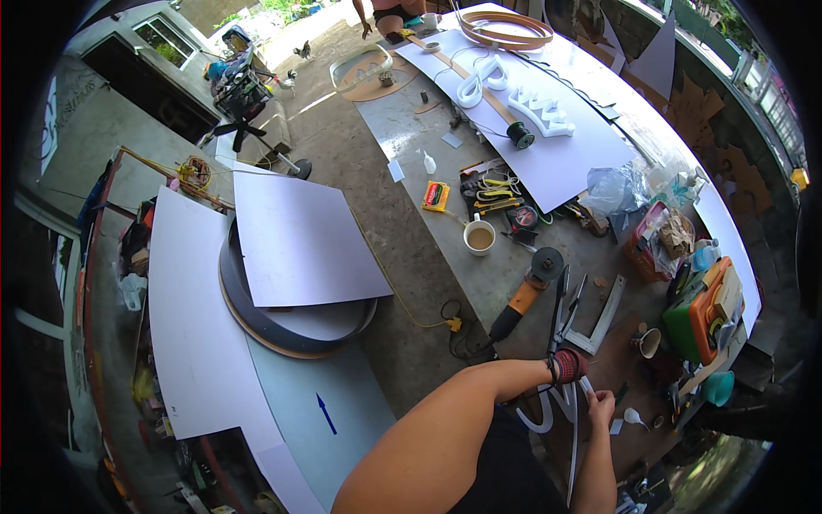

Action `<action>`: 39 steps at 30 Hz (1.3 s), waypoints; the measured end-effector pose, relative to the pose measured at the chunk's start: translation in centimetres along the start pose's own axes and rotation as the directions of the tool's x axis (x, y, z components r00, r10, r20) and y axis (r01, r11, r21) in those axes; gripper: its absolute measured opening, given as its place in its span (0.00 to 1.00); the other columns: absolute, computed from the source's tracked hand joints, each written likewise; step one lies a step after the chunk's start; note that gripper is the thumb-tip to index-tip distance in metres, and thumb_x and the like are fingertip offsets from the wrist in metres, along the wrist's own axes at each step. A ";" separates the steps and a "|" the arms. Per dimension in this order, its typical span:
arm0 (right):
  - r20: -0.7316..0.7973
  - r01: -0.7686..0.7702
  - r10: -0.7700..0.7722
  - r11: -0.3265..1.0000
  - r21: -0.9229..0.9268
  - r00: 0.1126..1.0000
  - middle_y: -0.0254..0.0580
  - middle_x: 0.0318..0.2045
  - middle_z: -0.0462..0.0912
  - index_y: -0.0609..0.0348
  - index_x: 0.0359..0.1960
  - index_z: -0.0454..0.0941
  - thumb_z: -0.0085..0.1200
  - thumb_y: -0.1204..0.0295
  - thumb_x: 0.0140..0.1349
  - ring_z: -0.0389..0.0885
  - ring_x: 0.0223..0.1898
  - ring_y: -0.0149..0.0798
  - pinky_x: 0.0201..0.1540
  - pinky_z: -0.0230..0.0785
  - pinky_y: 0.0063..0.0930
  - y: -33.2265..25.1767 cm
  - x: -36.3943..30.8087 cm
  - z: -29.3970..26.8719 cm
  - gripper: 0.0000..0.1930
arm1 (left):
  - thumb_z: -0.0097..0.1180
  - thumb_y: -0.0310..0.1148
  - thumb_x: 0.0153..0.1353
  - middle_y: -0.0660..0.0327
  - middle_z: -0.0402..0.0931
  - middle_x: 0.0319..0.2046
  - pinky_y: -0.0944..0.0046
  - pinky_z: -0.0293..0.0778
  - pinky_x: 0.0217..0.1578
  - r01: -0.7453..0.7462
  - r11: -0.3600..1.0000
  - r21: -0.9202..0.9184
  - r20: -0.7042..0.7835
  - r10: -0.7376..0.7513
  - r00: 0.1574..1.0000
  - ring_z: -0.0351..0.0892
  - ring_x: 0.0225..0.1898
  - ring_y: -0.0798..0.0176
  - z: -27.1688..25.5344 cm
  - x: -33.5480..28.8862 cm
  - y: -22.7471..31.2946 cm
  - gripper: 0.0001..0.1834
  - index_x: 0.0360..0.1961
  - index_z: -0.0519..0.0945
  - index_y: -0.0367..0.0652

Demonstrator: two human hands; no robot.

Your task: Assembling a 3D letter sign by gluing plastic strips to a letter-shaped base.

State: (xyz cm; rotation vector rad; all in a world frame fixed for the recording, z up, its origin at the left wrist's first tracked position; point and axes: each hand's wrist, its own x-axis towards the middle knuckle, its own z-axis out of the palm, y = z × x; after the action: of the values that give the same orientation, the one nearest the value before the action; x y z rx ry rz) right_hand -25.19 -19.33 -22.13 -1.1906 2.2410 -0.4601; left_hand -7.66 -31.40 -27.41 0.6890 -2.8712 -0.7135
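My left hand, in what looks like a red glove, is closed near the base of a dark, long-armed tool. The arms of this plier-like tool spread apart above the fist; whether the hand grips it is hard to make out. Close beside it, my right hand pinches a narrow white strip. More of the bent white strip curls below my left wrist. An angle grinder with an orange body lies beyond my hands. Right of the tool rests a metal square.
A cup of coffee stands near the table's left edge, behind the grinder. On the right are a green and orange bin and a red basket. A round dark frame sits at left. Another person is far back.
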 end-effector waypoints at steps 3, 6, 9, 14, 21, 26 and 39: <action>-0.002 -0.004 0.004 1.000 0.010 1.000 0.48 0.26 0.82 0.65 0.31 0.78 0.73 0.66 0.52 0.80 0.29 0.46 0.38 0.72 0.39 0.0 0.0 0.0 0.17 | 0.57 0.31 0.51 0.50 0.84 0.27 0.50 0.79 0.26 -0.007 1.000 0.021 0.019 0.006 1.000 0.87 0.29 0.48 0.5 0.2 -0.1 0.09 0.27 0.87 0.42; 0.021 -0.021 0.020 1.000 0.005 1.000 0.47 0.28 0.81 0.65 0.31 0.78 0.72 0.65 0.54 0.79 0.31 0.45 0.39 0.72 0.39 -0.1 0.1 0.1 0.16 | 0.56 0.32 0.52 0.49 0.84 0.28 0.50 0.79 0.26 0.030 1.000 0.010 0.006 -0.030 1.000 0.87 0.30 0.48 0.5 0.1 0.0 0.09 0.28 0.87 0.42; 0.009 -0.041 0.041 0.999 -0.004 0.999 0.47 0.27 0.81 0.65 0.31 0.78 0.72 0.66 0.54 0.80 0.30 0.45 0.38 0.72 0.39 0.6 0.1 0.2 0.16 | 0.56 0.32 0.52 0.49 0.84 0.29 0.50 0.80 0.28 0.013 1.000 0.017 0.022 -0.013 1.000 0.87 0.32 0.48 -0.8 0.0 0.5 0.09 0.29 0.87 0.41; -0.003 -0.008 0.008 1.000 -0.006 1.000 0.47 0.26 0.81 0.65 0.31 0.78 0.72 0.66 0.53 0.80 0.30 0.44 0.38 0.72 0.38 0.1 -0.1 0.2 0.16 | 0.57 0.30 0.52 0.49 0.85 0.31 0.50 0.80 0.30 0.045 0.998 -0.036 0.056 -0.043 0.998 0.87 0.34 0.47 -1.7 -0.5 0.5 0.09 0.30 0.87 0.41; -0.010 -0.026 0.026 1.000 0.010 1.000 0.48 0.26 0.82 0.65 0.31 0.78 0.73 0.66 0.51 0.80 0.29 0.47 0.38 0.72 0.40 0.7 0.1 0.3 0.17 | 0.57 0.31 0.52 0.50 0.85 0.30 0.50 0.80 0.30 0.063 0.997 -0.044 0.083 -0.059 0.995 0.87 0.34 0.47 -1.8 -0.1 0.6 0.09 0.31 0.87 0.42; -0.013 -0.020 0.020 1.000 0.013 1.000 0.48 0.26 0.81 0.65 0.30 0.78 0.73 0.66 0.52 0.79 0.29 0.47 0.38 0.72 0.40 0.5 0.0 0.2 0.16 | 0.58 0.30 0.51 0.50 0.85 0.30 0.51 0.81 0.30 0.076 0.997 -0.018 0.053 -0.075 0.996 0.87 0.34 0.48 -1.3 -0.2 0.8 0.08 0.30 0.87 0.42; -0.002 -0.026 0.026 1.000 0.008 1.000 0.47 0.25 0.81 0.65 0.30 0.78 0.72 0.67 0.53 0.79 0.28 0.46 0.36 0.72 0.39 0.7 0.3 0.5 0.16 | 0.55 0.33 0.55 0.49 0.84 0.30 0.49 0.81 0.31 0.052 0.999 -0.015 0.043 -0.051 0.998 0.86 0.33 0.46 -0.1 0.0 0.2 0.10 0.29 0.86 0.41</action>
State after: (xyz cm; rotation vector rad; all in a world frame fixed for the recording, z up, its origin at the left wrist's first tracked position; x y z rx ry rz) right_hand -25.48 -19.19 -22.96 -1.1555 2.2521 -0.4605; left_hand -7.68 -31.33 -27.20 0.7573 -2.8919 -0.7668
